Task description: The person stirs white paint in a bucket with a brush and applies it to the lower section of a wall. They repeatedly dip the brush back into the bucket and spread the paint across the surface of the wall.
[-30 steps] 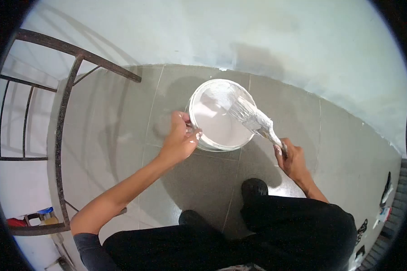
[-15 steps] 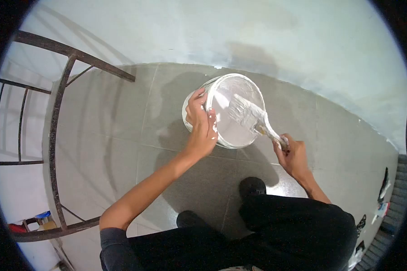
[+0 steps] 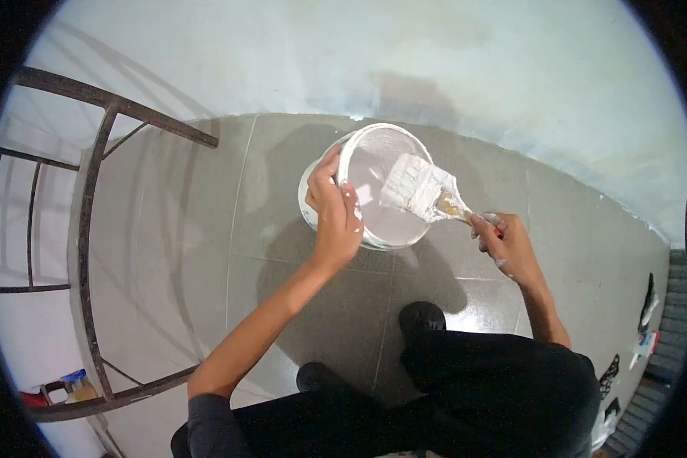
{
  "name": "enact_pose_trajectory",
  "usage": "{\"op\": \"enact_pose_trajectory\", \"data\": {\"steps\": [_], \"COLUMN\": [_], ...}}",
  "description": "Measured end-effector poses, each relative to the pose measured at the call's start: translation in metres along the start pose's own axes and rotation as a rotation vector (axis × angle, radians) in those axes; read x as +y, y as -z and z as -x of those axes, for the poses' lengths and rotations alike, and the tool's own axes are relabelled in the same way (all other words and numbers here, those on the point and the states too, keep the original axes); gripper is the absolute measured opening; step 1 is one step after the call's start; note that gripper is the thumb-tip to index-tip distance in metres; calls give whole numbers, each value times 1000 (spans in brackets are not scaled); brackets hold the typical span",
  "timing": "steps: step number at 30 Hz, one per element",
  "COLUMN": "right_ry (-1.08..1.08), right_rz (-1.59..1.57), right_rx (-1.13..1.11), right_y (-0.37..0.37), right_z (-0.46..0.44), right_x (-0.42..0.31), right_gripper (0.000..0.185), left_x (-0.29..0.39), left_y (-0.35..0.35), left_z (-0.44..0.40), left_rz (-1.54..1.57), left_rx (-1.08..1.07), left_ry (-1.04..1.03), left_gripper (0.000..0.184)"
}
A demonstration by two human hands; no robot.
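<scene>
A white paint bucket (image 3: 389,243) is tilted toward me, with pale paint coating its inside. My left hand (image 3: 334,206) grips the bucket's rim on the left side, and white paint is smeared on its thumb. In my right hand (image 3: 505,240) is the handle of a wide paintbrush (image 3: 424,191), closed between fingers and thumb. The brush's paint-laden bristles are over the bucket's mouth at its right side; I cannot tell whether they touch the inner wall. White spots show on the fingers of my right hand too.
A dark metal frame (image 3: 88,229) stands on the left. Grey floor tiles (image 3: 183,252) lie beneath, meeting a pale wall (image 3: 282,61) ahead. My dark shoes (image 3: 423,316) are close below the bucket. Small items (image 3: 72,385) sit at the lower left.
The paintbrush has turned so its broad face shows, and its handle has shifted right and up with my right hand. My left hand still holds the bucket.
</scene>
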State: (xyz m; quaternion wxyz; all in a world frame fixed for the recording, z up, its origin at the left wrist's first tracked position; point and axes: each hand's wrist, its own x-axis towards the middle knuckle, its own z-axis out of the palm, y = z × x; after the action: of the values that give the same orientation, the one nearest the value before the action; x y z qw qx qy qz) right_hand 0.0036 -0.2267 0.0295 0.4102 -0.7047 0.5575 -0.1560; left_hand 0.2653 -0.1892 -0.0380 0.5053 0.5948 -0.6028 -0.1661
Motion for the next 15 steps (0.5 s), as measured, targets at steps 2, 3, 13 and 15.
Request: {"op": "enact_pose_trajectory", "data": {"steps": [2, 3, 13, 15], "right_ry": [-41, -70, -315, -296], "right_rz": [-83, -129, -1010, -1068], "right_rx": [41, 59, -148, -166], "right_y": [3, 2, -12, -18], "right_z": [4, 5, -26, -50], "right_x": [1, 0, 15, 23], "right_gripper": [37, 37, 27, 25], "left_x": [-6, -7, -13, -20], "left_y": [-4, -3, 13, 15], "left_z": [-3, -6, -2, 6], "left_rz": [55, 69, 242, 251], "left_rx": [30, 37, 118, 138], "left_ry": [53, 98, 303, 349], "left_gripper": [35, 34, 45, 49]}}
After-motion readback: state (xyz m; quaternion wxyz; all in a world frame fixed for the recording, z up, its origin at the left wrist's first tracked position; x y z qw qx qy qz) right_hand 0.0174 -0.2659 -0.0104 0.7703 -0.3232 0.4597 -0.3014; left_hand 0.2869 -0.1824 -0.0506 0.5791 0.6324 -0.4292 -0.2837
